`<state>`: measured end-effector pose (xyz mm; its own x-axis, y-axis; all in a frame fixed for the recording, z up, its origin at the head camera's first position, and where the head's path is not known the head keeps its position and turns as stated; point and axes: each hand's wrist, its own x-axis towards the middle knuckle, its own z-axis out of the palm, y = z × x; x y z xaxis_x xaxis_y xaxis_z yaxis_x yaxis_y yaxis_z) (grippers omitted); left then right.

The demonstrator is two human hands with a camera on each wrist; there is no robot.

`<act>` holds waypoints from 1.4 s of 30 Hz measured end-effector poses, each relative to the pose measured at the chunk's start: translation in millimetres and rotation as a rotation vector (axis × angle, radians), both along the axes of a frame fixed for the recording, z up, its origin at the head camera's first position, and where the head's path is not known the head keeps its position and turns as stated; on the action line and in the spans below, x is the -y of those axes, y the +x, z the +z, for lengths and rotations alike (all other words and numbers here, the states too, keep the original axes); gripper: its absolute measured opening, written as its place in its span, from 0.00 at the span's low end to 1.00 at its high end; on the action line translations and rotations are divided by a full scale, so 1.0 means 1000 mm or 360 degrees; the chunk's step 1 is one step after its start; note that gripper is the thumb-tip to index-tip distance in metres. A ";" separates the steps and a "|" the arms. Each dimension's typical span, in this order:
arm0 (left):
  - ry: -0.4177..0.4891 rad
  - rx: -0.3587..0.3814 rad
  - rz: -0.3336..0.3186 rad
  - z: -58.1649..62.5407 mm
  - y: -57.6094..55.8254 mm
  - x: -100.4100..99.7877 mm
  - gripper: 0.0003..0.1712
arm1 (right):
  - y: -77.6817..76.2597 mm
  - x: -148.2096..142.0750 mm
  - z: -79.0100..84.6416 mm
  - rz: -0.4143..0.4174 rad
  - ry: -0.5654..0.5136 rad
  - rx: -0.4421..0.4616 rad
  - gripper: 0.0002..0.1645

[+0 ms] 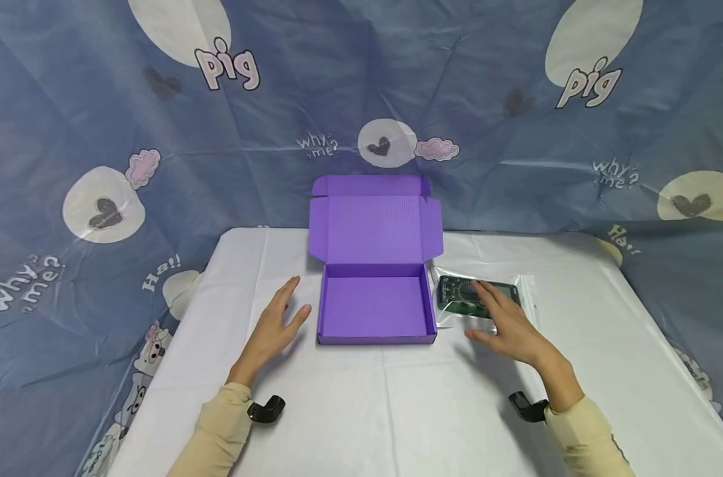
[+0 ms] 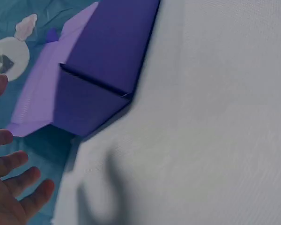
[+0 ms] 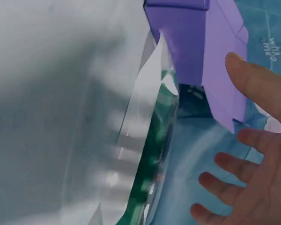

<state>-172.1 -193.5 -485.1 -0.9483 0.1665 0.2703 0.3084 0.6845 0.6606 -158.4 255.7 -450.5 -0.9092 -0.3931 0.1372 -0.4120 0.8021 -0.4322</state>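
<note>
A purple cardboard box (image 1: 376,305) lies on the white table with its lid (image 1: 374,228) raised at the back; nothing lies inside. To its right is a clear plastic bag (image 1: 528,291) holding a green circuit board (image 1: 456,306) with a dark screen. My left hand (image 1: 273,329) hovers left of the box, fingers spread and holding nothing; the left wrist view also shows it apart from the box (image 2: 91,103). Over the bag's right part is my right hand (image 1: 510,328), fingers extended. In the right wrist view a gap separates it from the bag (image 3: 150,136).
A white cloth covers the table (image 1: 349,411). Behind it and along the sides hangs a blue printed curtain (image 1: 289,119). Black wrist devices (image 1: 267,409) sit at both cream sleeves (image 1: 215,430).
</note>
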 end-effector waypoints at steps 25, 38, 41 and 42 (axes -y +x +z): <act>0.0790 0.0304 -0.0068 -0.027 -0.023 -0.040 0.35 | -0.056 -0.021 -0.026 -0.0018 0.0210 0.0189 0.60; 0.0831 0.0281 -0.0065 -0.008 -0.005 -0.045 0.34 | -0.070 -0.020 -0.027 0.0016 0.0310 0.0339 0.62; 0.0863 0.0277 -0.0043 -0.013 0.000 -0.044 0.34 | -0.071 -0.022 -0.026 0.0010 0.0321 0.0360 0.62; 0.0866 0.0273 -0.0041 -0.015 0.002 -0.043 0.33 | -0.072 -0.022 -0.025 0.0011 0.0332 0.0361 0.62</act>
